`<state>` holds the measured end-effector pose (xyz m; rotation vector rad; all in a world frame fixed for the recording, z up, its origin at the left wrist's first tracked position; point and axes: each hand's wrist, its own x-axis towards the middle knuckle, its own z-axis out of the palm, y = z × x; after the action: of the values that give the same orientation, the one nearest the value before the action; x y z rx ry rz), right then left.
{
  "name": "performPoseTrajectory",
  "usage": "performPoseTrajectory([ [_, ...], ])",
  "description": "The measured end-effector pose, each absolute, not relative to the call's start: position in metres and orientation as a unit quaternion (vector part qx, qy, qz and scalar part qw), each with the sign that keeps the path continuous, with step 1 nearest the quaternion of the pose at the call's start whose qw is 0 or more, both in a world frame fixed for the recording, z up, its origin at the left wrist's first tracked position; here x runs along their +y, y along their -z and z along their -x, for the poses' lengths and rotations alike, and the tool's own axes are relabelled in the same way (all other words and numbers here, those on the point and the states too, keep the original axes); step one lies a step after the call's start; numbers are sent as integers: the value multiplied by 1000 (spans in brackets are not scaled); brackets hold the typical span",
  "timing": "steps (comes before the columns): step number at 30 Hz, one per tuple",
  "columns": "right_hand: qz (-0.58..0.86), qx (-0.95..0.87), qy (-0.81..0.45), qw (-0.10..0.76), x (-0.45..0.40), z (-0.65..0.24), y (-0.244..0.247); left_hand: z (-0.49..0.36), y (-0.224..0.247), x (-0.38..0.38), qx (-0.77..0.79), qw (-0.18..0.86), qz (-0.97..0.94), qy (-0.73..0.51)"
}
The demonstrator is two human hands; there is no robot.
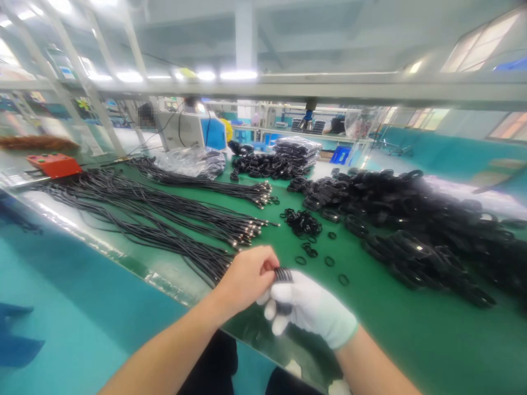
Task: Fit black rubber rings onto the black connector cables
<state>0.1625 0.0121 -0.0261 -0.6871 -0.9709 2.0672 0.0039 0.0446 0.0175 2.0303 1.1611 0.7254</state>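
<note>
In front of me, near the table's front edge, my right hand (307,304) wears a white glove. Its fingers are wrapped round a coiled black cable (283,274), whose loops lie side by side. My left hand (249,274) is bare and comes in from the left. Its thumb and fingers pinch at the near-left side of the coil; the exact contact is hidden. Just beyond the left hand end the straight black cables (164,211), with metal tips. Small black rings (303,222) lie in a heap past the hands, and a few loose ones (329,261) are nearer.
A large pile of black coils (395,219) covers the right side of the green tabletop (354,329). Farther back are another black heap (267,164), clear plastic bags (191,162) and a grey-and-blue machine (189,130). A red control box (54,165) sits at the left edge.
</note>
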Motion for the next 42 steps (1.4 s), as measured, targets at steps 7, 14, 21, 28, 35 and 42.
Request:
performPoseTrajectory([
  [7, 329, -377, -783, 370, 8, -152, 15, -12, 2, 34, 463, 294, -765, -337],
  [14, 313, -350, -768, 435, 12, -187, 6, -6, -6, 72, 404, 359, -786, -299],
  [21, 296, -281, -764, 500, 19, -253, 5, -51, 14, 119, 378, 306, -852, -196],
  [28, 404, -205, -628, 633, 22, -269, 3, -85, 37, 116, 373, 376, -829, -178],
  [35, 481, -318, -567, 589, 25, -214, 14, -71, 20, 72, 358, 567, -701, -242],
  [42, 451, -292, -615, 578, 20, -186, 32, -55, 32, 45, 401, 616, -582, -348],
])
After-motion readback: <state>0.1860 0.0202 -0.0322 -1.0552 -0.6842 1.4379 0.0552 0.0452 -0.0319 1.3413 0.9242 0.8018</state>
